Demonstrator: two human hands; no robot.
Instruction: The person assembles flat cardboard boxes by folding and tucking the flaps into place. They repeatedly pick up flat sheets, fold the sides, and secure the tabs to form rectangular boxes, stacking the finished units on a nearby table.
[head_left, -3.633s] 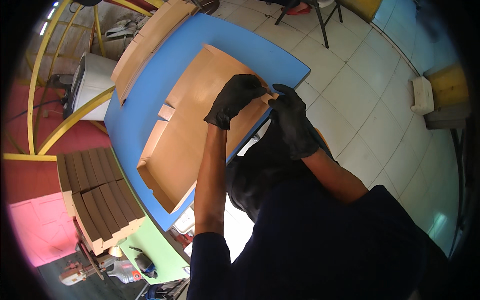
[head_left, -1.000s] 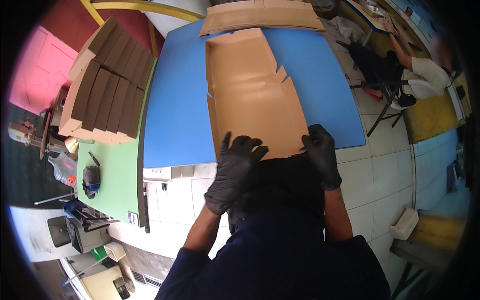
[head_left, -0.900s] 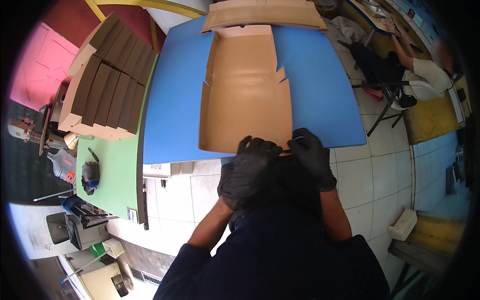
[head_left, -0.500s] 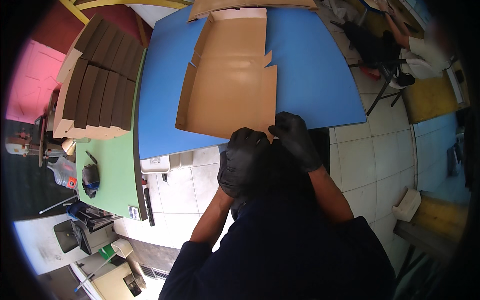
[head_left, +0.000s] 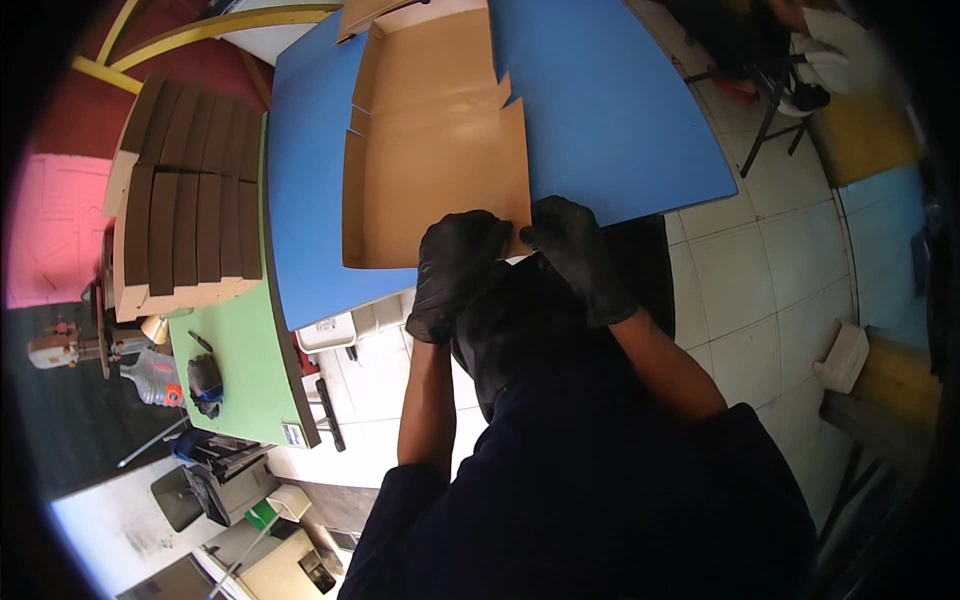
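Observation:
A brown cardboard box (head_left: pixel 440 150) lies unfolded on the blue table (head_left: pixel 610 110), its side walls raised and notched slits along both long edges. Black gloves cover both of my hands at the box's near right corner. My left hand (head_left: pixel 458 265) is closed, its fingers gripping the near wall beside that corner. Just to its right, my right hand (head_left: pixel 578 250) pinches the corner with thumb and bent fingers. Part of the near wall is hidden behind the left glove.
Stacked folded boxes (head_left: pixel 190 200) stand on the green table (head_left: pixel 240 350) at left, near a dark bundle (head_left: pixel 204 385) and a clear plastic jug (head_left: pixel 155 378). More flat cardboard (head_left: pixel 362 14) lies at the blue table's far edge. Another person sits at upper right by a folding chair (head_left: pixel 775 100).
My view has turned and shifted, so the box and tables sit differently in the picture. Both hands remain at the near right corner, with the fingers now closer together.

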